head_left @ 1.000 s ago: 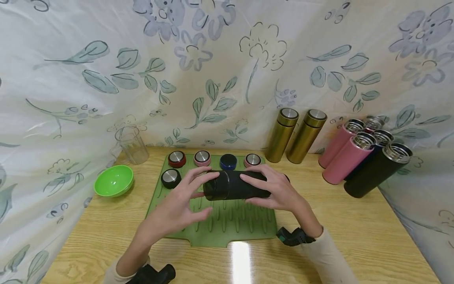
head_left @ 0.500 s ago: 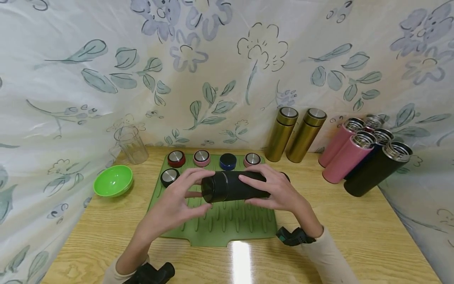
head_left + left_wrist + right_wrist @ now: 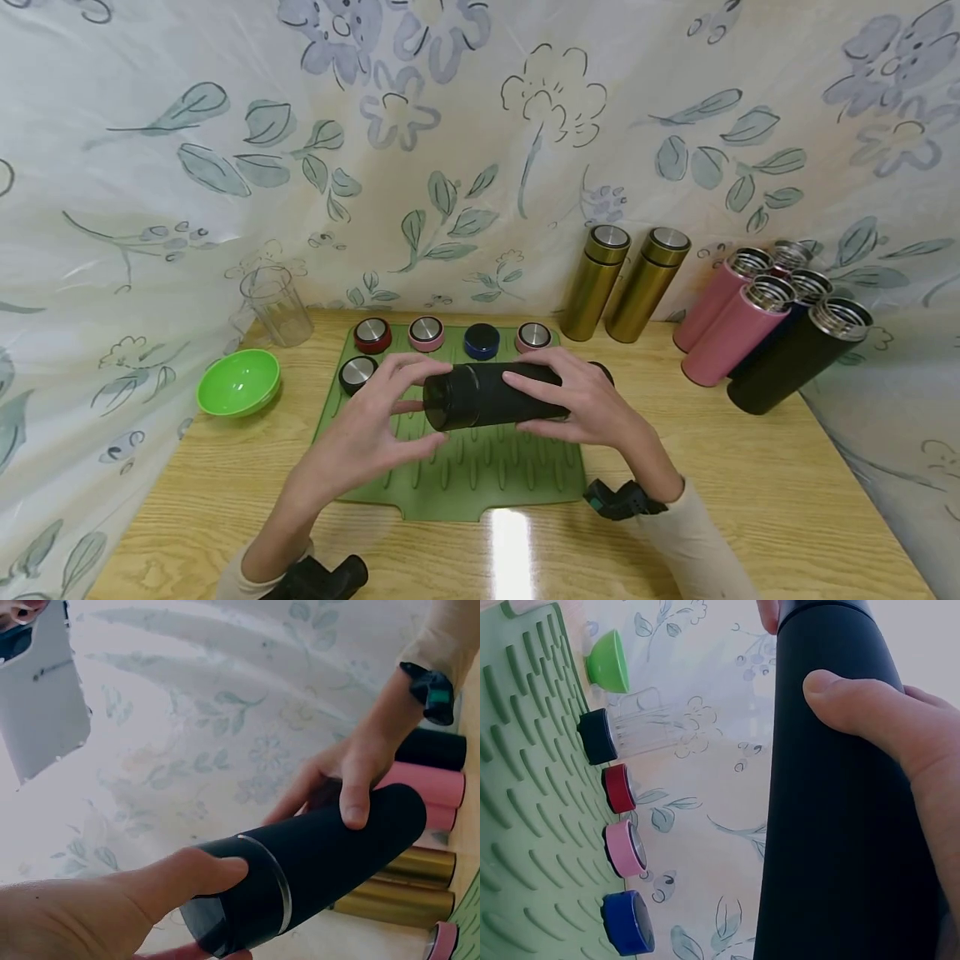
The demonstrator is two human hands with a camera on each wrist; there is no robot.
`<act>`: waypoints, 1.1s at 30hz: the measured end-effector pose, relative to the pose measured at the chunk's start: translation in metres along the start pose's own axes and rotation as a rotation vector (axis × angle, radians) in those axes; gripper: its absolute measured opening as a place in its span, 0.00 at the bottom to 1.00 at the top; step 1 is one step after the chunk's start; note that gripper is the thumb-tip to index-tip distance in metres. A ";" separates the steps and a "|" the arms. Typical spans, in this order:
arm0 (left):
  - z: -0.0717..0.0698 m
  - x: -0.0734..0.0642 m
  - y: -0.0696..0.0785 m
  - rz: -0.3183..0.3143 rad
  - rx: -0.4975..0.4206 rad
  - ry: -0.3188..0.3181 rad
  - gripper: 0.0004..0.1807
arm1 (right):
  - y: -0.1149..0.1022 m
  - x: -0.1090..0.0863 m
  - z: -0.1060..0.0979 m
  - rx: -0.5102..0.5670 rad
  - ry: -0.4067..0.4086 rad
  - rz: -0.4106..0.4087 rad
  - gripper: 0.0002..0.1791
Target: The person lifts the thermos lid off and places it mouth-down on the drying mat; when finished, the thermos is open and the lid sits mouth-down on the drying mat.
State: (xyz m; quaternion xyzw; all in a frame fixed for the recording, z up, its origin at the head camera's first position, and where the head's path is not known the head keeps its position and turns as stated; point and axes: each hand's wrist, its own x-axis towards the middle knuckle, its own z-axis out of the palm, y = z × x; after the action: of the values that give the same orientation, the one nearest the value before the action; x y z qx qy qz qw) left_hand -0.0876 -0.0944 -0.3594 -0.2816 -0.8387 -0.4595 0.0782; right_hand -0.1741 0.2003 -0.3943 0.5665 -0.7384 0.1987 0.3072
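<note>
A black thermos flask (image 3: 517,395) is held level above the green ridged mat (image 3: 480,475), its capped end towards the left. My right hand (image 3: 581,400) grips the body, thumb on one side, as the right wrist view also shows. At the other end, my left hand (image 3: 367,417) pinches the black lid (image 3: 240,896) between thumb and fingertips. A thin shiny ring marks the joint between lid and body in the left wrist view. On the mat lie loose lids: black (image 3: 357,374), red (image 3: 372,335), pink (image 3: 427,333), blue (image 3: 482,341) and another pink one (image 3: 533,337).
Two gold flasks (image 3: 596,287) with lids on stand behind the mat. Several lidless flasks, among them a pink flask (image 3: 735,333) and a black flask (image 3: 798,358), cluster at the right. A green bowl (image 3: 240,383) and a clear jug (image 3: 281,308) stand at the left.
The flask's lid end has shifted slightly left and down, and my left hand has moved slightly left with its thumb nearer the lid. My right hand keeps its grip.
</note>
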 end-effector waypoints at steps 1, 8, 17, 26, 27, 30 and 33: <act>0.000 0.000 0.000 0.006 0.005 0.005 0.40 | 0.000 0.000 0.000 0.001 -0.001 0.007 0.31; 0.001 0.001 0.001 -0.062 0.022 0.046 0.39 | 0.002 -0.003 0.002 0.013 -0.009 0.030 0.31; -0.001 0.001 0.003 -0.084 0.028 0.079 0.39 | 0.005 -0.005 0.001 0.036 -0.036 0.096 0.37; -0.009 0.001 -0.001 -0.045 0.039 0.255 0.40 | 0.009 -0.011 0.001 0.080 -0.048 0.422 0.45; -0.010 0.001 -0.002 -0.047 0.051 0.277 0.39 | 0.010 -0.012 0.000 0.113 -0.023 0.481 0.47; -0.013 0.003 -0.006 -0.067 0.079 0.311 0.39 | 0.012 -0.013 -0.001 0.201 0.067 0.629 0.50; -0.014 0.005 -0.009 -0.075 0.085 0.312 0.38 | 0.014 -0.014 -0.001 0.238 0.156 0.725 0.50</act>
State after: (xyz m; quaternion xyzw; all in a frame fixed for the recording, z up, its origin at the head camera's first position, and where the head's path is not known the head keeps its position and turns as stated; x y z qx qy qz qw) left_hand -0.0979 -0.1078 -0.3557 -0.1719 -0.8451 -0.4642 0.2020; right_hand -0.1852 0.2147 -0.4025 0.2836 -0.8369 0.4211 0.2045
